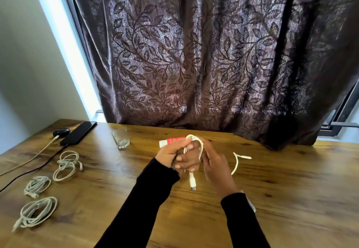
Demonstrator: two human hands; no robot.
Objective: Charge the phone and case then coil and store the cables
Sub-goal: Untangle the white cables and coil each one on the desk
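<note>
White cable (201,146) above table (291,189) centre, right of glass (120,138): left hand (172,155) fingers curled round loop to keep coil; right hand (213,162) fingers spread, guiding wrap. Plug hangs free. Three coiled cables (67,165) left of glass, parked. Phone (78,133), case (61,132) beyond, charging.

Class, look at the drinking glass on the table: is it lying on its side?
No. The drinking glass stands upright on the wooden table, its open mouth facing up, just right of the phone.

I see a wood-grain table (291,189) with a dull sheen and a shiny leaf-embossed cloth curtain (194,53). Far left: glossy black phone (78,133), clear glass tumbler (120,138).
</note>
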